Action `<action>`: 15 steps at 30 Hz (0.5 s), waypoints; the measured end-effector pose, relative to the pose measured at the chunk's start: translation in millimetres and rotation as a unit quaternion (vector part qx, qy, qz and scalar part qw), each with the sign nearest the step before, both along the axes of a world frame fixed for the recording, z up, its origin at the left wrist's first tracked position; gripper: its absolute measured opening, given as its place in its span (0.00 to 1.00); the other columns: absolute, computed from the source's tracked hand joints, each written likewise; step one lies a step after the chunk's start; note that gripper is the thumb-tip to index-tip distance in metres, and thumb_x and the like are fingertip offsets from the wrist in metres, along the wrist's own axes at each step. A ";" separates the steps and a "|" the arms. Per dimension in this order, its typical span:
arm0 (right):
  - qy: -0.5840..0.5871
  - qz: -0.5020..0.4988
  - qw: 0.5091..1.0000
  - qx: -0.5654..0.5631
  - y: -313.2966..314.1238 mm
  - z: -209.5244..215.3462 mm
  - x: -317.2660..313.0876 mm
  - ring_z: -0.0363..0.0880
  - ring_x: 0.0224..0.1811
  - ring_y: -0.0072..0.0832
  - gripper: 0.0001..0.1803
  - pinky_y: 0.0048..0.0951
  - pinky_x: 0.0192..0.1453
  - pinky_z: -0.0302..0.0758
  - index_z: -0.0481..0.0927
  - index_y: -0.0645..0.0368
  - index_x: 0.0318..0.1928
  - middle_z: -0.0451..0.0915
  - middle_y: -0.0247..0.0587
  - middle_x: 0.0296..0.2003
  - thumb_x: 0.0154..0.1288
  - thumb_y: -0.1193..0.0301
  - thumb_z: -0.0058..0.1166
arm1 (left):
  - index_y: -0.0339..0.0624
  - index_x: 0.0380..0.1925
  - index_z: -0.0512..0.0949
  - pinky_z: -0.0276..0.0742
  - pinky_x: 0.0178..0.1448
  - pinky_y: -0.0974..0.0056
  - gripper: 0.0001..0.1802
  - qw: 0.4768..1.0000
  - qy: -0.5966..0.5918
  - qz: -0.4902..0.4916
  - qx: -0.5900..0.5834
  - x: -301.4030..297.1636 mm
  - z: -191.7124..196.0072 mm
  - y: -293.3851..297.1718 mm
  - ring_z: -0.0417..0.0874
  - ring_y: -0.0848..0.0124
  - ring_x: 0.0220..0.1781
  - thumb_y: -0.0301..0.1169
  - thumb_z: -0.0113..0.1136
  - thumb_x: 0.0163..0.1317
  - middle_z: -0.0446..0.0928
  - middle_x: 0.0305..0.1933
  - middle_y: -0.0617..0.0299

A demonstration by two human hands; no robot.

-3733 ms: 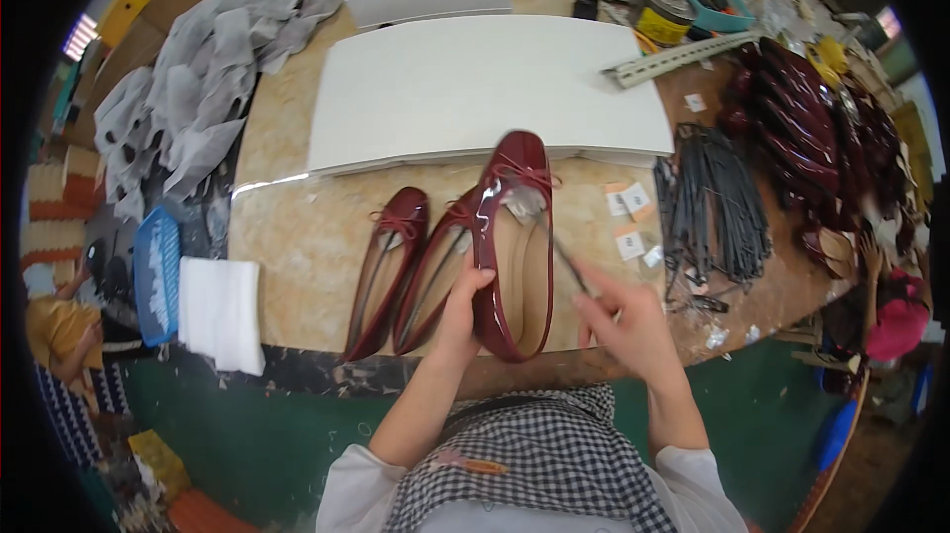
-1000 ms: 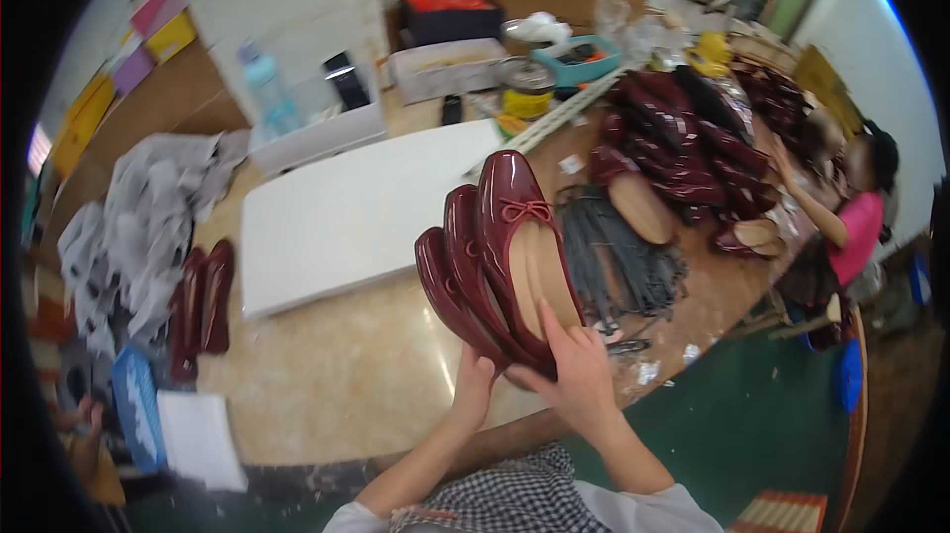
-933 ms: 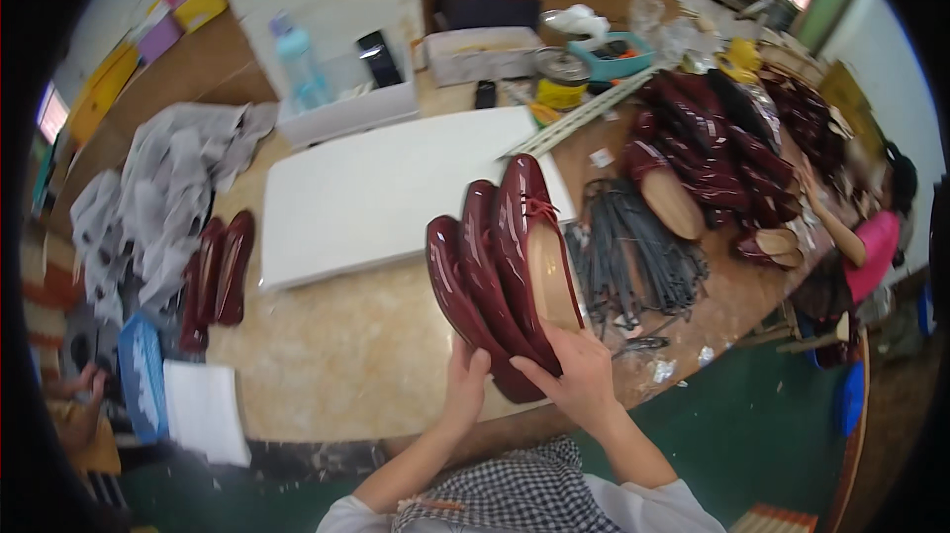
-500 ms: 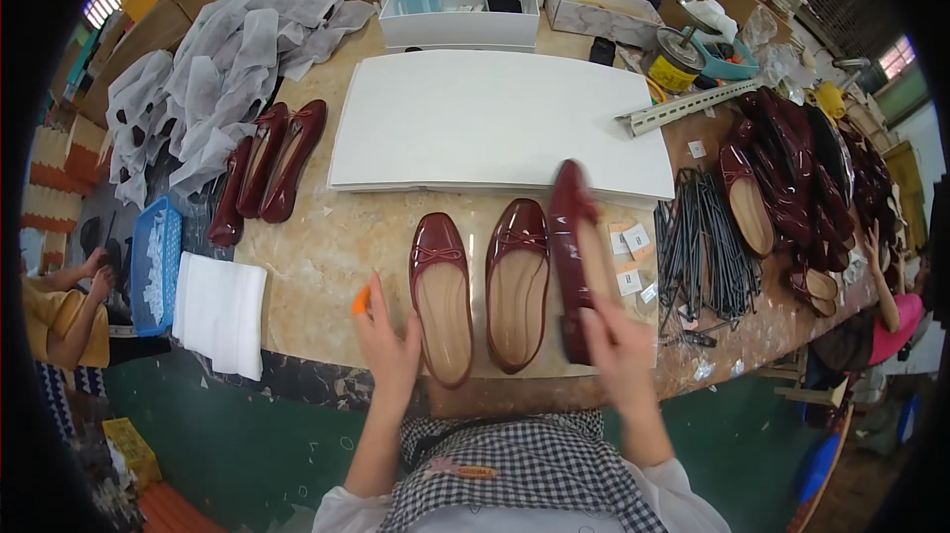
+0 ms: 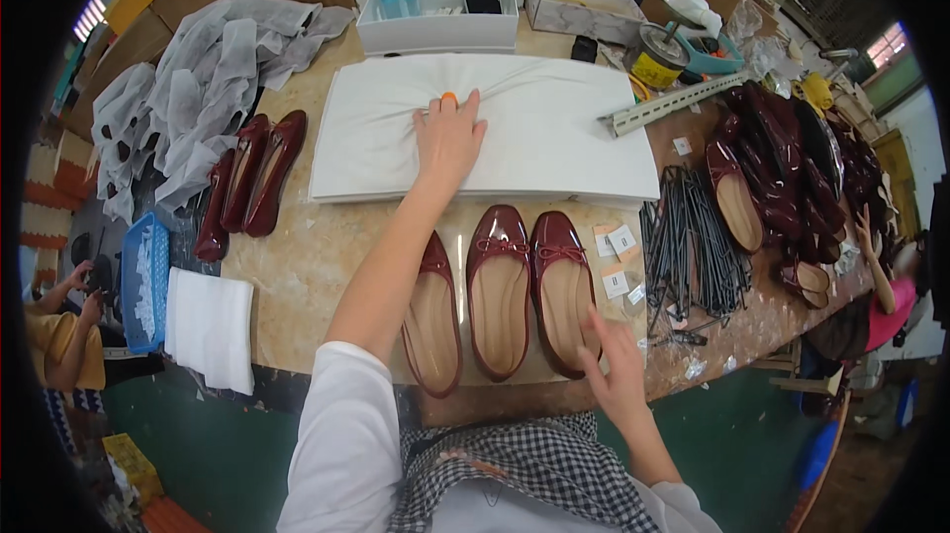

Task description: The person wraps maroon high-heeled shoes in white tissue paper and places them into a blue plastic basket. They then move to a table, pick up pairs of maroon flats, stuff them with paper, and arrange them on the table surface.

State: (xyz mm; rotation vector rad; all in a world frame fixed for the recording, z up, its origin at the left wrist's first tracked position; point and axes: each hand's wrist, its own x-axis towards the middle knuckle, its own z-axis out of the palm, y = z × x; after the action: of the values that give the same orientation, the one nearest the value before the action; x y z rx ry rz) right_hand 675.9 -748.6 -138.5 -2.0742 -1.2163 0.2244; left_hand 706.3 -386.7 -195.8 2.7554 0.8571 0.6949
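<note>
My left hand (image 5: 450,142) reaches across to a stack of thin white sheets (image 5: 554,127). Its spread fingertips press on the top sheet, which creases around them; one finger wears an orange cover. Three dark red patent ballet flats stand side by side, toes pointing away: a left shoe (image 5: 432,335) partly hidden by my left forearm, a middle shoe (image 5: 499,315), and a right shoe (image 5: 562,300). Each has tan lining; small bows show on the middle and right ones. By the right shoe's inner heel edge is my right hand (image 5: 616,370), fingers apart, holding nothing.
More red flats (image 5: 262,172) lie at left beside crumpled white sheets (image 5: 223,78). A folded white cloth (image 5: 208,330) and blue basket (image 5: 146,281) are nearer. At right are dark thin strips (image 5: 693,246), paper tags (image 5: 616,283), a perforated metal bar (image 5: 673,105) and piled red shoes (image 5: 792,167).
My left hand has moved from beside the left shoe up onto the sheets, wrinkling the top one. The right shoe, held tilted before, now lies sole-down, released by my right hand.
</note>
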 end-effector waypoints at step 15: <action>0.445 0.119 0.887 -0.028 6.2 -5.8 23.9 0.65 0.65 0.35 0.33 0.35 0.63 0.69 0.58 0.60 0.67 0.67 0.47 0.61 0.64 0.72 0.54 | 0.50 0.43 0.79 0.72 0.56 0.57 0.15 0.937 -0.137 -0.217 -0.235 -154.2 35.0 -190.9 0.76 0.58 0.54 0.29 0.61 0.53 0.74 0.53 0.56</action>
State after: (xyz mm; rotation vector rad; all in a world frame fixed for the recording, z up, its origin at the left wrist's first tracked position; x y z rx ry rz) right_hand 699.9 -742.5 -144.3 -1.5236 -0.8555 1.1875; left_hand 552.1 -577.6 -160.8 2.2306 0.2835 0.6588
